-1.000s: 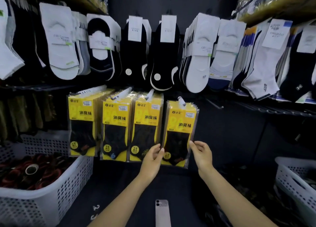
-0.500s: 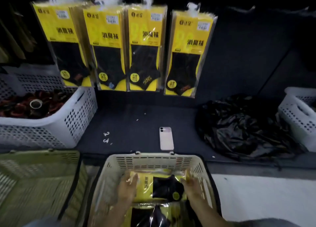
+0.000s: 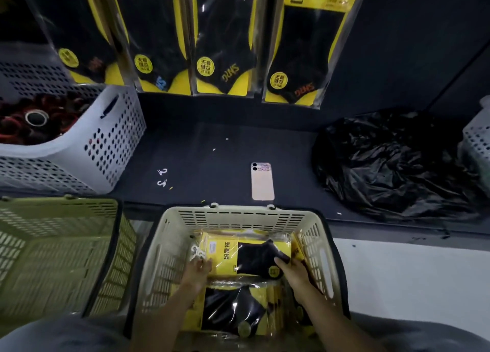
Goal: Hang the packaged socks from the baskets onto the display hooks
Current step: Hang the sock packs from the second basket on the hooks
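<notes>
A beige basket point(image 3: 238, 215) stands below me with yellow-and-black sock packs in it. The top pack point(image 3: 244, 256) lies flat, its white hanger end to the left. My left hand point(image 3: 197, 271) grips the pack's left end and my right hand point(image 3: 293, 271) grips its right end. More packs point(image 3: 233, 314) lie underneath, between my forearms. Above the shelf, several like packs point(image 3: 225, 41) hang side by side; their hooks are out of frame.
A pink phone point(image 3: 262, 182) and two small white hooks point(image 3: 162, 178) lie on the dark shelf point(image 3: 212, 153). A white basket point(image 3: 106, 145) of dark red items is at left, a crumpled black bag point(image 3: 392, 163) at right, and a green basket point(image 3: 53, 245) at lower left.
A second ago both hands touched the hanging packs. The view has dropped, and both hands now hold a pack inside the beige basket.
</notes>
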Tool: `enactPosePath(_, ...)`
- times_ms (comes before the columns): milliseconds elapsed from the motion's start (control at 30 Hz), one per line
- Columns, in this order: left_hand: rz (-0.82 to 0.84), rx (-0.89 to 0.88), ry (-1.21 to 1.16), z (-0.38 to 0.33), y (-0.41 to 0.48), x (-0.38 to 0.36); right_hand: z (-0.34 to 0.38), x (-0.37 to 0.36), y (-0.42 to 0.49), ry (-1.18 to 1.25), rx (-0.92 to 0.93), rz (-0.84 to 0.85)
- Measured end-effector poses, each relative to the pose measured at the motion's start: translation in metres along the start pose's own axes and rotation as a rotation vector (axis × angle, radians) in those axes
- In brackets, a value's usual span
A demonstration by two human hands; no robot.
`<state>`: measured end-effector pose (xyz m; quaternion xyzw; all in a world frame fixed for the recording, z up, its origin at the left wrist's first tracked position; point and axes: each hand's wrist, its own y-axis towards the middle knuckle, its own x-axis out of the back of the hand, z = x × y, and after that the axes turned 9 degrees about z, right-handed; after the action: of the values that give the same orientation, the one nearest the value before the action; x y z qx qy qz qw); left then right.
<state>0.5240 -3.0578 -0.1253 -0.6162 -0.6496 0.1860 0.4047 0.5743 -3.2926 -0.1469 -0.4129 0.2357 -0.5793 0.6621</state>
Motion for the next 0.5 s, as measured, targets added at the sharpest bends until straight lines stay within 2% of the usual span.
enactPosePath(100,-0.012,0.002,-0.043,-0.001,-0.002,0.0,0.005,0.002,-0.002,0.05,0.005,0.0)
enactPosePath(267,-0.026,0.022,-0.172,-0.01,-0.01,0.002,0.034,-0.001,-0.026,0.086,0.137,0.129)
enactPosePath(433,-0.18,-0.063,-0.544,-0.043,-0.029,0.005,0.078,0.003,-0.069,0.193,0.304,0.129)
enactPosePath(500,-0.176,-0.097,-0.74,-0.064,-0.041,0.011,0.094,0.007,-0.088,0.284,0.347,0.16)
